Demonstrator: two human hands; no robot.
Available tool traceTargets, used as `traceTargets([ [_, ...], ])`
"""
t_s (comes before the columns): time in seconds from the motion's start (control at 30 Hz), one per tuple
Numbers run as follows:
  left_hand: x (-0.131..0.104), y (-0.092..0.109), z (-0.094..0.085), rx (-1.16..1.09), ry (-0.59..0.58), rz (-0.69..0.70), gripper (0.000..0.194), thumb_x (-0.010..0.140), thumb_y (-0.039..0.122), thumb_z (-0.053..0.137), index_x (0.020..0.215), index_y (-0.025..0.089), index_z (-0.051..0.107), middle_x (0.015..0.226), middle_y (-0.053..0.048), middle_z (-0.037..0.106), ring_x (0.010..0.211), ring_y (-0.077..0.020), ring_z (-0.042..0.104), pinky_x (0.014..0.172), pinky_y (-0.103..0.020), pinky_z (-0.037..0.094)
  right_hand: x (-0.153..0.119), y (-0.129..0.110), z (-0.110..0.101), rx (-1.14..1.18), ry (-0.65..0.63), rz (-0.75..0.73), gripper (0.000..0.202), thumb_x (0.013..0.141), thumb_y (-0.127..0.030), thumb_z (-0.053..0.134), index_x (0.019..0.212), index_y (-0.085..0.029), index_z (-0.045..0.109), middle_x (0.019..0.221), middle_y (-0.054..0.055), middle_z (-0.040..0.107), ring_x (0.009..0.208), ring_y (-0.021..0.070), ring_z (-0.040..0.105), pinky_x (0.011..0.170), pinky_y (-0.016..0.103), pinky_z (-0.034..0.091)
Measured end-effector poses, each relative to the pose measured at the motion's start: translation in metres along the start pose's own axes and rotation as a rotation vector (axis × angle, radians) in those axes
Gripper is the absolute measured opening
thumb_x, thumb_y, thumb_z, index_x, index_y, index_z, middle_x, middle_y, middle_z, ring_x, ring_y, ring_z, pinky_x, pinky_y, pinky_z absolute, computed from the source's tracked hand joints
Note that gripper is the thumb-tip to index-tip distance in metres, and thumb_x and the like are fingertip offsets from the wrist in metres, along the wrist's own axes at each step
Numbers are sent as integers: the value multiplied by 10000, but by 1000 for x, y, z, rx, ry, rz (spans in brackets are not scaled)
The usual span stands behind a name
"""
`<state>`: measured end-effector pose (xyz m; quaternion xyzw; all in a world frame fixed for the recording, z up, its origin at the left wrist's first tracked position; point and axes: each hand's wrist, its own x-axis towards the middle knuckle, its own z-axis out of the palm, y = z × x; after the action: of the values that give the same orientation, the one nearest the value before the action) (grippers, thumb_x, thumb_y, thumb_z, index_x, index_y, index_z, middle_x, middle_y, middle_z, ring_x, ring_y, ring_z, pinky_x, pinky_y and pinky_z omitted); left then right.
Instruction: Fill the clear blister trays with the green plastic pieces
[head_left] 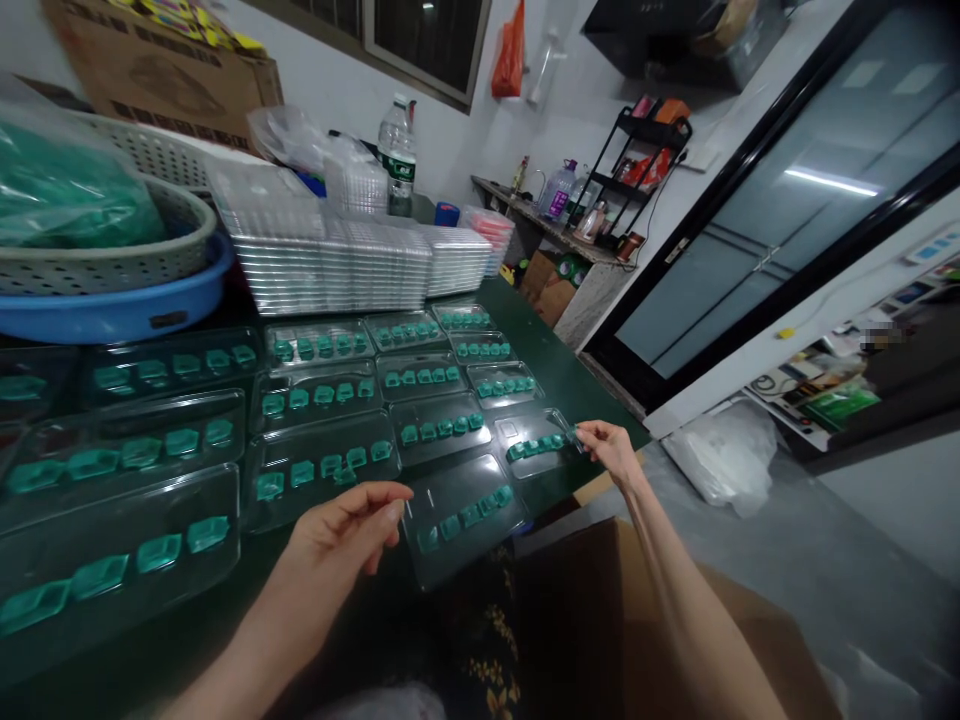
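Observation:
My left hand [349, 530] is closed in a pinch, its fingertips at the left edge of a clear plastic tray [435, 495]; whether they grip that edge is unclear. A row of small translucent green pieces [470, 515] lies in this tray. Farther right, my right hand [611, 450] pinches at the right end of another clear tray [529, 465], which also carries a row of green pieces [534, 446]. What sits between the right fingertips is too small to make out. Several similar trays with green pieces [324, 467] cover the dark green table.
Stacked clear trays [337, 265] stand behind the rows. At the left, a perforated basket [112, 265] sits in a blue basin [127, 310] with a bag of green material [67, 190]. A water bottle [397, 150] stands at the back. A cardboard box [577, 590] is below the front edge.

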<state>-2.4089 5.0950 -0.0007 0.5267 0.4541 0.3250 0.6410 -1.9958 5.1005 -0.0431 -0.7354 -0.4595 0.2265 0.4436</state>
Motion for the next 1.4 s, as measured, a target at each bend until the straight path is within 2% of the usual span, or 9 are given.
traceTargets([
  [0.17,0,15,25,0,-35,49,274,780,370,528,978,194,596,601,18,517,544,-99,439,461,-195,326,-42,-45,15,266,-31,64,320,714,-454,587,782,-142,573,589,-1,532,441,63,413,403,201,328],
  [0.33,3,34,56,101,-104,276,228,769,245,529,953,178,646,717,-19,574,602,-108,490,518,-202,389,-104,-106,66,890,-328,369,236,681,-345,673,665,-164,522,613,-4,557,459,55,437,379,162,263],
  [0.47,5,31,65,155,-78,446,220,781,207,509,942,172,655,800,-45,574,694,-130,521,617,-235,426,-131,-129,100,1060,-468,421,214,679,-315,682,642,-153,549,547,-22,518,444,54,432,359,155,258],
  [0.67,0,26,56,252,3,469,201,803,251,494,802,138,661,733,-36,542,669,-123,498,595,-233,389,-140,-130,126,1061,-453,354,125,701,-276,664,741,-164,627,473,-42,481,422,60,413,364,165,300],
  [0.8,3,23,50,41,-39,236,285,800,341,502,670,127,638,553,12,471,516,-79,405,471,-201,307,-149,-130,135,943,-350,170,145,699,-249,661,823,-175,651,553,-28,532,452,66,430,398,190,347],
  [0.97,8,11,49,-304,-124,-1,270,728,389,588,717,123,628,495,25,453,437,-58,325,393,-190,188,-156,-134,134,735,-266,-11,159,716,-231,639,871,-199,661,708,3,603,497,83,460,453,231,390],
  [1.1,7,11,48,-302,-134,8,288,748,402,557,724,121,617,539,-6,517,452,-66,365,389,-189,191,-157,-135,132,674,-270,-22,156,724,-239,629,871,-201,663,662,2,597,513,105,482,462,247,418],
  [1.27,6,13,50,-109,-109,30,304,742,382,566,582,124,561,454,35,427,428,-55,322,397,-191,204,-163,-133,135,737,-299,24,103,697,-236,652,786,-186,662,596,-12,567,486,97,469,422,226,405],
  [1.4,3,10,53,-184,-218,-11,286,764,396,534,831,133,625,525,20,479,463,-74,368,409,-194,231,-149,-113,117,660,-205,25,145,683,-260,660,810,-190,656,583,-20,566,461,86,465,443,230,402],
])
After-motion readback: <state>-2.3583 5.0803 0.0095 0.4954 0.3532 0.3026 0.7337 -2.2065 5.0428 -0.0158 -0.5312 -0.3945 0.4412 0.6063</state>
